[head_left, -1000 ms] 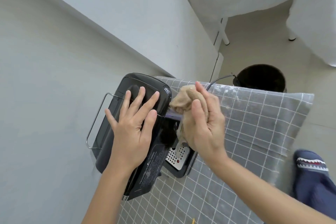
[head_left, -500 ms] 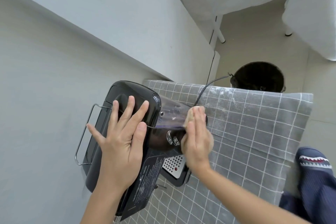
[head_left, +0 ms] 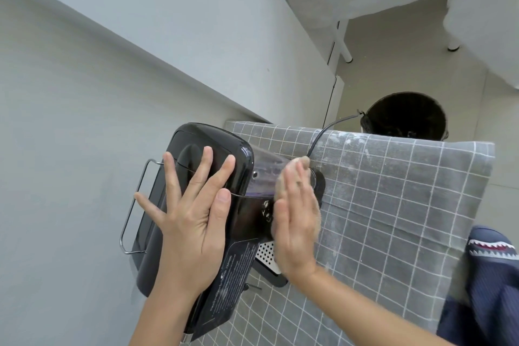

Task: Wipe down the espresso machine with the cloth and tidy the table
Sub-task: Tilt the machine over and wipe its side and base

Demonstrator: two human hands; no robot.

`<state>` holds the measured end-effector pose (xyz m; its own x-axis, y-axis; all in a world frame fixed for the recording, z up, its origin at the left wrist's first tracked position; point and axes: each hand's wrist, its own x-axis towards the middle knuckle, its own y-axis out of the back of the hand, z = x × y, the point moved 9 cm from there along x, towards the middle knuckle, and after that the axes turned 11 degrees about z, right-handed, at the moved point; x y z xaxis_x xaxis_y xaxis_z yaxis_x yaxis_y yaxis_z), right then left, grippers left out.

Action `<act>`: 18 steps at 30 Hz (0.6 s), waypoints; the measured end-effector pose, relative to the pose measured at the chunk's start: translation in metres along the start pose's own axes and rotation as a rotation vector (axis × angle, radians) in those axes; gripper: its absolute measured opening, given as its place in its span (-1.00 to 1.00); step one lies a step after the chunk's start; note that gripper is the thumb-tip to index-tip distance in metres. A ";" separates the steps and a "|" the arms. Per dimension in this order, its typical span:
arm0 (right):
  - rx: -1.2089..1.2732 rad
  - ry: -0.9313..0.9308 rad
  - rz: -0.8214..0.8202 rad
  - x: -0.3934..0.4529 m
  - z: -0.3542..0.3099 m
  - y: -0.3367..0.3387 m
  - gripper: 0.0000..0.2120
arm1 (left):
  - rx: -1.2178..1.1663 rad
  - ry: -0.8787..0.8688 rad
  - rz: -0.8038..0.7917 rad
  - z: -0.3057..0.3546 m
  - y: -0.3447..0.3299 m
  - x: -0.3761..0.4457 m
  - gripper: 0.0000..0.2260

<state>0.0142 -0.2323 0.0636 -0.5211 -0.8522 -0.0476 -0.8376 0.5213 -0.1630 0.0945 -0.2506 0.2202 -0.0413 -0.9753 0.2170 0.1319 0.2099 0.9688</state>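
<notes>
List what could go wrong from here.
1. The machine sits at the table's left edge near the wall; sideways wiping pressure from the right hand might shove it off, though the left hand braces it.
2. The cloth works beside the cord and could snag it.

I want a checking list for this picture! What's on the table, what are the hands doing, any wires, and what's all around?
Surface: table under a grey checked cloth, with pale dusty marks near its far edge.
Job's things: black espresso machine at the table's left edge; tan wiping cloth pressed on the machine's side.
Clutter: nothing seen.
Grips: left hand flat and open on the machine's top; right hand flat, pressing the wiping cloth.
Cables: black cord runs from the machine over the far edge.
Surroundings: grey wall, dark bucket on the floor, shark slipper.
</notes>
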 end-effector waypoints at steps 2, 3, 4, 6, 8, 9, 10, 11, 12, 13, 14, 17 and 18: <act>0.056 0.162 -0.028 0.002 -0.046 -0.008 -0.52 | -0.003 -0.002 0.000 0.001 0.000 0.002 -0.62; 0.081 0.201 -0.023 0.013 -0.058 -0.010 -0.55 | -0.005 -0.003 -0.001 0.001 0.000 0.003 -0.61; 0.092 0.221 -0.014 0.026 -0.064 -0.012 -0.58 | -0.006 -0.004 -0.003 0.001 0.000 0.003 -0.61; 0.101 0.247 -0.001 0.048 -0.059 -0.013 -0.62 | -0.017 -0.005 -0.009 0.001 0.000 0.003 -0.60; 0.091 0.116 0.039 0.054 -0.022 -0.008 -0.61 | -0.039 0.002 -0.015 0.001 -0.001 0.002 -0.60; 0.063 -0.008 0.079 0.048 0.004 -0.003 -0.59 | -0.049 0.002 -0.019 0.002 -0.002 0.001 -0.60; 0.033 -0.127 0.114 0.035 0.027 0.003 -0.56 | -0.059 0.003 -0.023 0.002 -0.002 0.001 -0.60; 0.023 -0.211 0.124 0.017 0.042 0.005 -0.53 | -0.069 0.006 -0.026 0.002 -0.003 0.000 -0.60; 0.024 -0.242 0.121 -0.004 0.044 0.005 -0.50 | -0.078 0.007 -0.030 0.001 -0.003 -0.001 -0.60; 0.017 -0.224 0.108 -0.023 0.034 0.002 -0.47 | -0.086 0.004 -0.034 0.001 -0.002 -0.001 -0.60; 0.006 -0.171 0.082 -0.038 0.015 -0.003 -0.45 | -0.095 0.002 -0.036 0.001 -0.002 0.000 -0.60; 0.075 0.033 0.007 -0.034 -0.048 -0.019 -0.51 | -0.128 0.004 -0.025 0.002 0.000 0.007 -0.59; 0.088 0.109 0.012 -0.020 -0.054 -0.018 -0.53 | -0.139 0.002 -0.026 0.004 0.001 0.008 -0.58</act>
<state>0.0310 -0.2219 0.1210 -0.5494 -0.8336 0.0567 -0.8163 0.5210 -0.2495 0.0903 -0.2583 0.2231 -0.0443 -0.9806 0.1911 0.2667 0.1727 0.9482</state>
